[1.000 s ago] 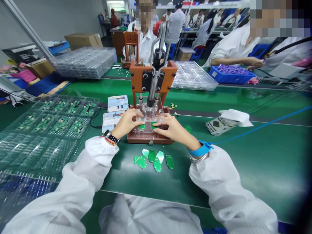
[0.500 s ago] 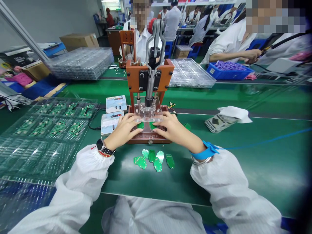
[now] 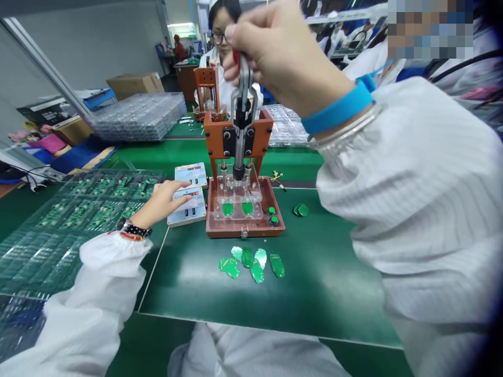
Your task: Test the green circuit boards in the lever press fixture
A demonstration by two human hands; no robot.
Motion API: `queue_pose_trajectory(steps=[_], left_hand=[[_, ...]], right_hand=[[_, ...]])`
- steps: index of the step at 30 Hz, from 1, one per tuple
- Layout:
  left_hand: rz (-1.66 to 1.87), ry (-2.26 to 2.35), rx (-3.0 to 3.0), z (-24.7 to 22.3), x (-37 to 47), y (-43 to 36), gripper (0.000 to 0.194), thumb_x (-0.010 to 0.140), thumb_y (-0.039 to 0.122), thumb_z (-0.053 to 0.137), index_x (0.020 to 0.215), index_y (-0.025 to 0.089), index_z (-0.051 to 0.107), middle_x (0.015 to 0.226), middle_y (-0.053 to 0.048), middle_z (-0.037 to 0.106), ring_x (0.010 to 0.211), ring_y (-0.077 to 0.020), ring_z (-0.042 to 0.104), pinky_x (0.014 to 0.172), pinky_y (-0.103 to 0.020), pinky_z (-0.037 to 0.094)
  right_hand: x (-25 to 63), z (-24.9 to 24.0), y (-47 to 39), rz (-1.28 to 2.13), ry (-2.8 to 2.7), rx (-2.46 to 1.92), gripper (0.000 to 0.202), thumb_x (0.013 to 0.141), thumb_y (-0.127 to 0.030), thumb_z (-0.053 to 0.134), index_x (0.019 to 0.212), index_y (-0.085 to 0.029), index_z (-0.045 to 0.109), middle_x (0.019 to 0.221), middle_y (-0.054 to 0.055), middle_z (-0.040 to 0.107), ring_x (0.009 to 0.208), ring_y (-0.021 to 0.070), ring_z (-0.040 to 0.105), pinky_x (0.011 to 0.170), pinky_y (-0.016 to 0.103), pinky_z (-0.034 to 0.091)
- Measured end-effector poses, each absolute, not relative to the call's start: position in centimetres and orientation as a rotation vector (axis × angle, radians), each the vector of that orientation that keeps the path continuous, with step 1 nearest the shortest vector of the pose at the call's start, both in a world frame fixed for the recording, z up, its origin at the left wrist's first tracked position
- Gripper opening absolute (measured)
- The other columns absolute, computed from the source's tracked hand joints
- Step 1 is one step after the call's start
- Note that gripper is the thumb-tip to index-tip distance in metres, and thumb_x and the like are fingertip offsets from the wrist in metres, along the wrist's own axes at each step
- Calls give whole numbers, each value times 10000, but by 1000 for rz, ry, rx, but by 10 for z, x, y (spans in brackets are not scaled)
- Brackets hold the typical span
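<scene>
My right hand [image 3: 275, 52] is wrapped round the red-handled lever [image 3: 245, 78] at the top of an orange toggle press [image 3: 214, 140]. Two green circuit boards [image 3: 227, 209] lie side by side in the clear fixture on the press's brown base [image 3: 223, 231]. The clear upper plate [image 3: 238, 191] hangs above and behind them. To the left of the press, my left hand [image 3: 163, 201] has its fingers stretched out over a pale blue meter box [image 3: 186, 212]; I cannot tell whether they touch it. A second meter box [image 3: 190, 173] stands just behind.
Several loose green boards [image 3: 257, 272] lie in front of the press, with a small stack [image 3: 301, 210] to its right. Clear trays [image 3: 102, 209] of assembled boards are at left. Stacked trays [image 3: 137, 118], another orange press [image 3: 207, 78] and a co-worker [image 3: 226, 70] are beyond.
My right hand has left the fixture and risen to the lever, gripping it. My left hand has drawn away leftward to the meter boxes. Both boards stay in the fixture.
</scene>
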State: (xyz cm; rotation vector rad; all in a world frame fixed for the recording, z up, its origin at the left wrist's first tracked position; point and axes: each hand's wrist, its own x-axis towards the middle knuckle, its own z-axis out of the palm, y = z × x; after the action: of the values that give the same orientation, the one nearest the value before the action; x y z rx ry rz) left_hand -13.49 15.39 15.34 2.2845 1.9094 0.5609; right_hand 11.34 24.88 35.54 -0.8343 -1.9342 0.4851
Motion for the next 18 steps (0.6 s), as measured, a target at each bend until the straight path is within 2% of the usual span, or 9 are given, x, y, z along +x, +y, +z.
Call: queue_pose_trajectory(steps=[2,4,6,7,10,12,14,18], left_hand=[[415,1908,2213,147,-151,162,498,850,515,464,1190,174,590,1230,-128,613,1118,-343,539,971,-484,349],[373,1876,2192,136,-158,170,552,863,534,409,1230,151,561,1276,-133,581,1161,-324,519,993,-457,354],[387,1859,2226,127,-159,177,600,874,551,378,1288,138,513,1341,-131,526,1246,-309,449,1042,-445,313],[377,1867,2242,124,-158,181,638,865,571,394,1327,140,477,1385,-129,482,1299,-314,387,1068,-454,274],[189,1882,2238,120,-153,188,901,753,649,553,1459,160,280,1516,-132,272,1408,-367,132,1105,-510,151],[29,1853,2225,120,-150,191,1082,671,677,628,1497,167,151,1551,-141,148,1417,-384,13,1107,-534,90],[-89,1820,2231,120,-147,194,1133,652,692,636,1505,174,100,1558,-146,86,1418,-376,-25,1107,-542,48],[-162,1818,2286,122,-144,197,1118,652,703,630,1503,190,117,1561,-137,64,1418,-377,-36,1093,-572,8]], right_hand=[[122,348,221,244,-1974,-641,297,891,-265,463,1095,-73,563,892,-48,615,935,114,639,777,220,495],[132,323,194,-80,-1966,-422,300,890,-184,526,1173,-87,541,1004,-2,632,991,120,615,866,201,502],[139,285,176,-323,-1864,-304,289,898,-64,497,1185,-48,526,1070,71,644,1006,148,615,941,268,507],[140,265,171,-344,-1790,-281,262,894,-30,483,1145,-65,551,1083,104,647,1055,176,603,948,304,514],[137,220,170,-182,-1781,-240,302,907,-26,419,1138,-161,557,1200,98,599,1206,234,521,986,429,509],[136,208,173,-63,-1812,-232,348,920,-44,377,1179,-214,534,1252,65,568,1247,246,484,1016,507,474],[137,207,174,40,-1840,-229,382,924,-59,359,1218,-249,513,1293,45,539,1276,251,452,1048,549,431],[141,213,168,224,-1862,-252,412,920,-88,388,1266,-288,488,1360,22,482,1323,258,389,1092,571,366]])
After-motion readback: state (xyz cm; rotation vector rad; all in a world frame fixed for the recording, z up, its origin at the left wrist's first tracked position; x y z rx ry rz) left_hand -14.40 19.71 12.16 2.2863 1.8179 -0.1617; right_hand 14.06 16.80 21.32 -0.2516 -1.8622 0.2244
